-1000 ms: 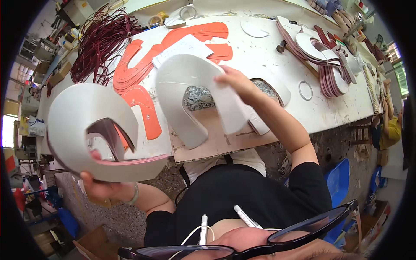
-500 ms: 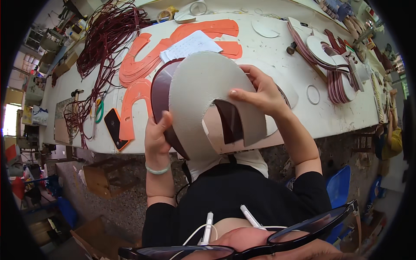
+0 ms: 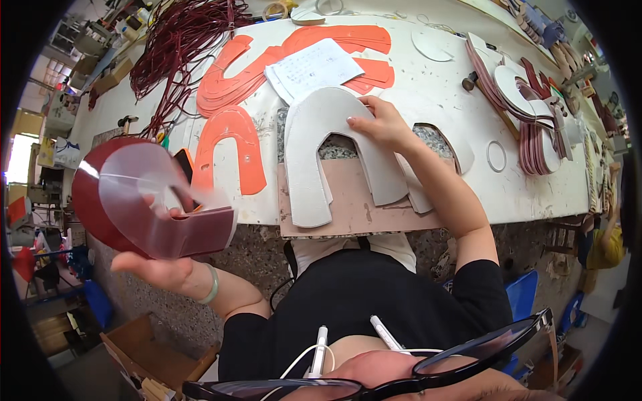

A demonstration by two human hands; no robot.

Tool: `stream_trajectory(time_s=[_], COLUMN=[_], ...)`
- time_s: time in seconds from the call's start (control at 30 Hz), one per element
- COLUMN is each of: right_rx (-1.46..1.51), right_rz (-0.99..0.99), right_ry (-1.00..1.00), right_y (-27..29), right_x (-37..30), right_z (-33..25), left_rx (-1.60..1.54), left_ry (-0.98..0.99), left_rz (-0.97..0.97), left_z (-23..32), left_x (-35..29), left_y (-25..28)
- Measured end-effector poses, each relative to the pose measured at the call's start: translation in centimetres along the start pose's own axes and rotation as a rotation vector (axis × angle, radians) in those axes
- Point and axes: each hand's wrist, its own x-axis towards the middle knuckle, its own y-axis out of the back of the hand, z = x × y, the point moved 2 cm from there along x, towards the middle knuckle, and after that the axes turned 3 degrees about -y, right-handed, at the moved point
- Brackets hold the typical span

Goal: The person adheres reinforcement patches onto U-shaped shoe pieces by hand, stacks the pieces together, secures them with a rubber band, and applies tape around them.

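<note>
My left hand (image 3: 164,273) is out at the left, past the table's front edge. It grips a stack of dark red U-shaped pieces (image 3: 100,207) with a translucent sheet on top; some fingers show blurred through the gap in the U. At the table, my right hand (image 3: 386,127) has its thumb on top of a grey-white U-shaped piece (image 3: 324,110) and its fingers over the far edge. That piece rests legs toward me, overlapping other grey-white U-shaped pieces (image 3: 458,144). Under them lie a pinkish board (image 3: 354,214) and a speckled slab (image 3: 435,139).
Coral-orange U-shaped pieces (image 3: 231,127) and a written paper sheet (image 3: 314,70) lie left of centre. Dark red cords (image 3: 177,50) heap at the far left. To the right are a ring (image 3: 496,156), a hammer (image 3: 470,81) and stacked curved pieces (image 3: 535,144).
The grey-white piece and the dark red ones were held up together in both hands. Now the red stack has swung left in my left hand, and the grey-white piece lies on the board.
</note>
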Motion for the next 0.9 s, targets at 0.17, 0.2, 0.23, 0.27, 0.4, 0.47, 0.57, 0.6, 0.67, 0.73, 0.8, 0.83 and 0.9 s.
stream_trajectory(time_s=[0.17,0.2,0.23,0.27,0.4,0.47,0.57,0.6,0.67,0.73,0.8,0.83,0.9], right_rx=[0.388,0.456,0.53,0.571,0.401,-0.147,-1.168,-0.969,-0.549,-0.024,0.123,0.102,0.133], right_rz=[-0.169,-0.175,-0.18,-0.218,-0.13,0.059,0.384,0.331,0.069,-0.39,-0.421,-0.374,-0.228], right_ry=[0.113,0.08,0.052,0.028,-0.047,-0.145,0.039,0.239,0.407,0.416,0.449,0.28,0.49], right_y=[3.8,5.4,7.3,9.5,16.7,19.3,16.0,13.8,7.7,2.4,-1.2,-2.1,-2.9], right_x=[-3.1,-3.8,-4.3,-4.4,-4.1,-4.0,-4.6,-4.8,-6.6,-8.6,-10.1,-10.2,-9.7], right_z=[-4.2,-5.0,-5.3,-5.0,-0.5,3.0,3.6,1.8,-2.7,-6.6,-9.6,-10.1,-10.8], left_rx=[-0.029,-0.037,-0.043,-0.395,-0.753,-0.527,0.025,0.017,0.042,0.168,0.219,0.287,0.348], left_ry=[-0.074,-0.061,-0.053,0.04,0.397,0.263,-0.08,0.036,0.15,0.087,0.061,0.007,-0.046], left_rz=[0.334,0.389,0.383,0.129,-0.326,-0.34,-0.228,-0.226,-0.352,-0.427,-0.461,-0.507,-0.563], left_z=[1.0,1.3,0.7,-0.3,-2.6,-4.3,-5.3,-5.9,-6.0,-5.8,-6.2,-6.4,-5.7], left_x=[-0.6,-0.6,-0.9,-1.1,0.1,-1.4,-4.8,-6.0,-7.9,-9.4,-10.6,-11.0,-11.2], left_y=[-2.8,-4.1,-3.8,-3.7,-2.6,-4.8,-7.2,-7.9,-10.4,-11.8,-11.8,-11.6,-11.1])
